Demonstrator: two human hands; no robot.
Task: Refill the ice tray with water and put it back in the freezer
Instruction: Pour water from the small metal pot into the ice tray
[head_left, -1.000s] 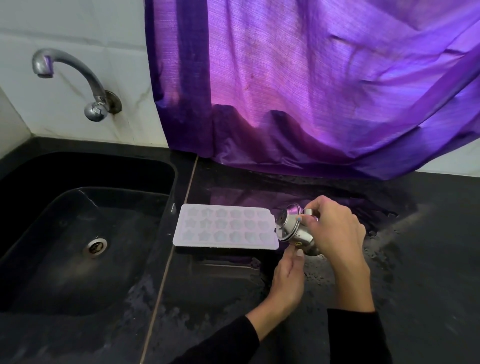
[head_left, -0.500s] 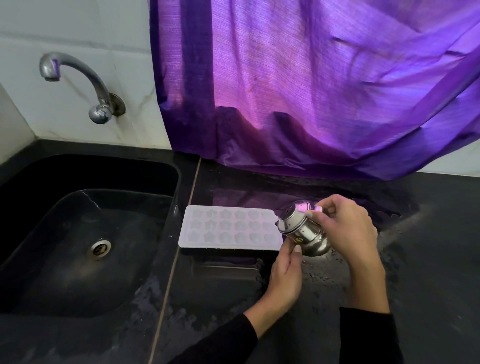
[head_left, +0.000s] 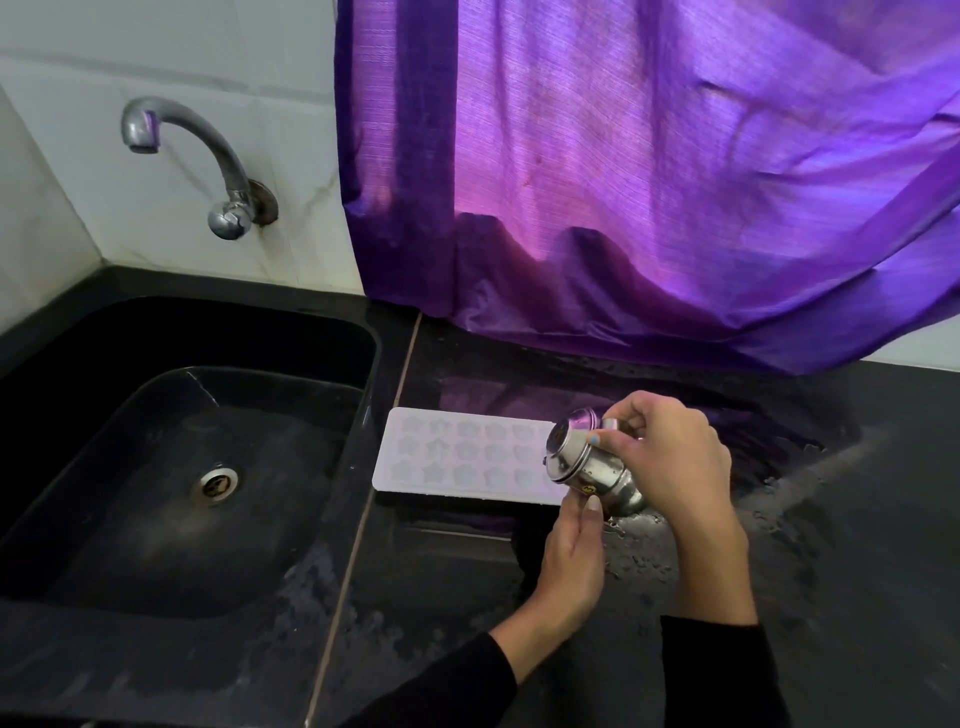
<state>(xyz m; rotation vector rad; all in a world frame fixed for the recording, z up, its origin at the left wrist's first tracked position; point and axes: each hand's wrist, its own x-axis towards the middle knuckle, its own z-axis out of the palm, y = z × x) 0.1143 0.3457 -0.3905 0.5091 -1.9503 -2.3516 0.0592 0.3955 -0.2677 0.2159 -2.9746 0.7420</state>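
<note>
A white ice tray (head_left: 457, 457) with star and flower shaped cells lies flat on the black counter (head_left: 831, 545), just right of the sink. My right hand (head_left: 670, 462) grips a small steel pot (head_left: 592, 462) by its body and tilts its mouth over the tray's right end. My left hand (head_left: 574, 561) reaches up from below, its straight fingertips touching the tray's near right corner under the pot. Whether water flows from the pot I cannot make out.
A black sink (head_left: 171, 467) with a metal drain (head_left: 218, 483) fills the left. A steel tap (head_left: 208, 161) juts from the white tiled wall above it. A purple curtain (head_left: 649, 182) hangs behind the counter. Water droplets spot the counter near my hands.
The pot stays tilted over the tray's right end, lifted slightly. My left hand keeps its place at the tray's corner. The view has shifted a little to the left.
</note>
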